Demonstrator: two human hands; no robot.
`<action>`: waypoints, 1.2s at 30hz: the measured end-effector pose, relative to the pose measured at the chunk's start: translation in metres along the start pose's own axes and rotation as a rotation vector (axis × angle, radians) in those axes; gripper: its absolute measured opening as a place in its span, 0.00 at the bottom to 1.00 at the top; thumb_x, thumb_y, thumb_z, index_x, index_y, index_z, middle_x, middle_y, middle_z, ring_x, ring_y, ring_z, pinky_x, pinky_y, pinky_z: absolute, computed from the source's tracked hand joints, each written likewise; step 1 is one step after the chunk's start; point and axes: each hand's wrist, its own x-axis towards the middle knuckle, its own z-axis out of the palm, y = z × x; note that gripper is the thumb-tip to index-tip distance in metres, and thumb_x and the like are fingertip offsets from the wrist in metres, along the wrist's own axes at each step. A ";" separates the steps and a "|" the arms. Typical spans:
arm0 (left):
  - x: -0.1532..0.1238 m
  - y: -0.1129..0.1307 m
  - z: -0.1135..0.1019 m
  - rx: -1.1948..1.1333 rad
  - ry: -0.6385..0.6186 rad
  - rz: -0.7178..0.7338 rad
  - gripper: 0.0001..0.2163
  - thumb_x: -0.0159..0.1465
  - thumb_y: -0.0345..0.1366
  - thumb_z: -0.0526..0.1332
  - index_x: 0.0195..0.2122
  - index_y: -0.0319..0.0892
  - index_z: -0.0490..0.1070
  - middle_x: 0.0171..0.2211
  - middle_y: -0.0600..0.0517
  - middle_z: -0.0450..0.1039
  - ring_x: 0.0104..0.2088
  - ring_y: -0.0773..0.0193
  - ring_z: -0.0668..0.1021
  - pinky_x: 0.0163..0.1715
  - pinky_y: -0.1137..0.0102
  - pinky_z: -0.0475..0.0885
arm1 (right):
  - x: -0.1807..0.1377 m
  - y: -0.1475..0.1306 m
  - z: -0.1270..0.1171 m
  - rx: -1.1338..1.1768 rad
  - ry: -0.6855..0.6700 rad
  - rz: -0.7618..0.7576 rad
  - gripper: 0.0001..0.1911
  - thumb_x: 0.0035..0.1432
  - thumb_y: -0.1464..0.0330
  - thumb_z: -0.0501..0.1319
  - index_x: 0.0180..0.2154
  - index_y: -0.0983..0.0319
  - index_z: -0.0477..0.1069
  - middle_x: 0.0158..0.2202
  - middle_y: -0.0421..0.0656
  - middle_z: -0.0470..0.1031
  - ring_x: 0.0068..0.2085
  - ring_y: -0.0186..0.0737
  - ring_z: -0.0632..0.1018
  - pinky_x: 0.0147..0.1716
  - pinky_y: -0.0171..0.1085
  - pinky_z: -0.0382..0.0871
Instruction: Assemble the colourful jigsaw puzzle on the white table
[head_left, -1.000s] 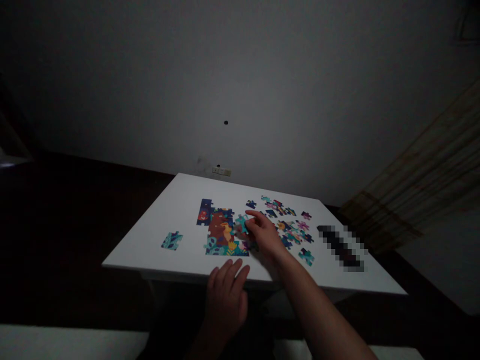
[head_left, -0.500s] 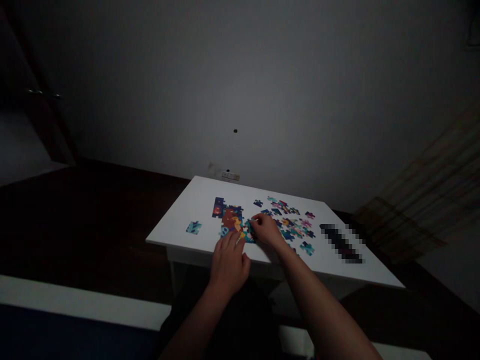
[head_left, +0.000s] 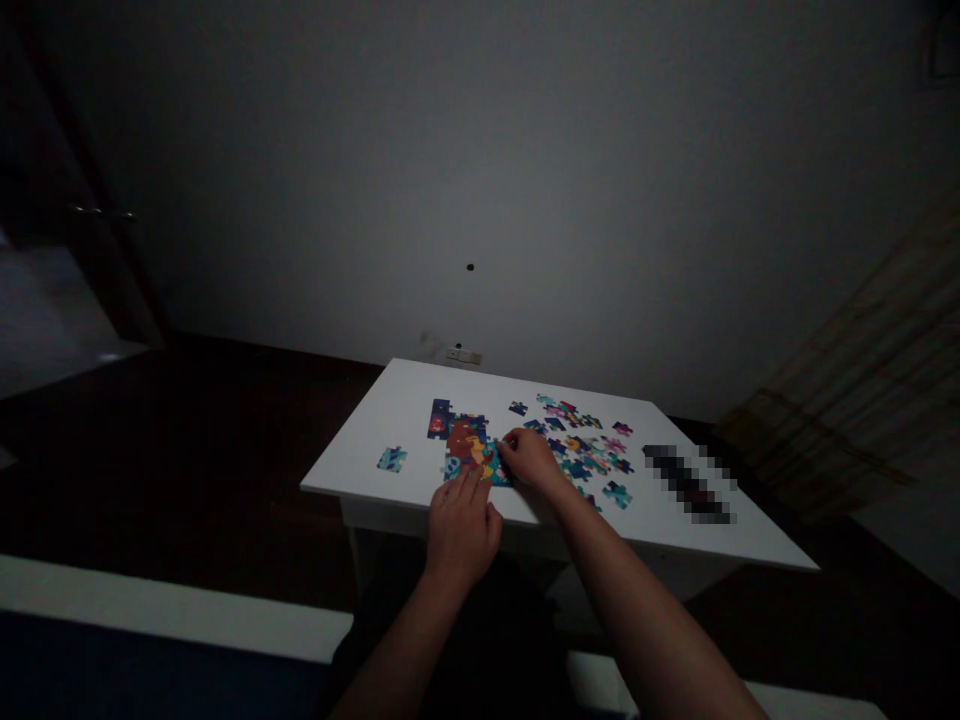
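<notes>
A partly joined jigsaw puzzle (head_left: 463, 438) with brown, orange and teal parts lies near the front edge of the white table (head_left: 360, 430). My left hand (head_left: 463, 515) rests at its lower edge, fingers stretched out flat over the picture and the tabletop. At the puzzle's right side, my right hand (head_left: 531, 458) has its thumb and forefinger pinched together on a teal puzzle piece, mostly hidden by the fingers. Loose puzzle pieces (head_left: 596, 455) are spread to the right of that hand.
Left of the puzzle sits a pale teal piece (head_left: 391, 459). A dark blurred-out object (head_left: 686, 483) lies toward the table's right side. Behind the table stands a grey wall (head_left: 600, 200) with a socket strip (head_left: 463, 356) low down.
The whole view has shifted slightly. My right hand stays pinched at the puzzle's right side, with the fingers a little lower over the piece; the left hand stays flat at the lower edge.
</notes>
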 end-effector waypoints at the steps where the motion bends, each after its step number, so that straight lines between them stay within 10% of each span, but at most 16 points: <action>1: 0.000 0.000 0.000 0.003 0.005 0.001 0.19 0.68 0.31 0.59 0.60 0.45 0.76 0.67 0.45 0.75 0.69 0.48 0.73 0.65 0.48 0.69 | 0.000 0.000 0.000 -0.021 -0.003 -0.009 0.10 0.66 0.66 0.66 0.42 0.64 0.83 0.40 0.53 0.87 0.41 0.49 0.84 0.42 0.41 0.71; 18: -0.002 -0.003 0.003 0.050 0.023 0.039 0.19 0.69 0.31 0.59 0.60 0.45 0.76 0.67 0.46 0.75 0.69 0.50 0.74 0.64 0.51 0.69 | -0.018 0.009 -0.023 -0.089 0.097 -0.067 0.17 0.74 0.68 0.53 0.45 0.64 0.81 0.46 0.54 0.85 0.47 0.48 0.82 0.46 0.40 0.69; 29: -0.001 -0.003 -0.002 0.125 0.005 0.070 0.17 0.73 0.34 0.56 0.60 0.47 0.76 0.67 0.47 0.75 0.68 0.50 0.75 0.61 0.52 0.68 | -0.081 0.141 -0.100 0.099 0.301 0.023 0.19 0.69 0.56 0.56 0.47 0.58 0.80 0.43 0.48 0.85 0.43 0.52 0.83 0.42 0.43 0.70; 36: -0.017 -0.008 0.015 0.125 0.068 0.109 0.17 0.74 0.35 0.56 0.60 0.47 0.75 0.66 0.46 0.76 0.68 0.49 0.74 0.64 0.50 0.61 | -0.106 0.181 -0.097 -0.042 0.372 0.164 0.22 0.67 0.55 0.55 0.46 0.59 0.83 0.33 0.47 0.84 0.35 0.50 0.81 0.36 0.42 0.66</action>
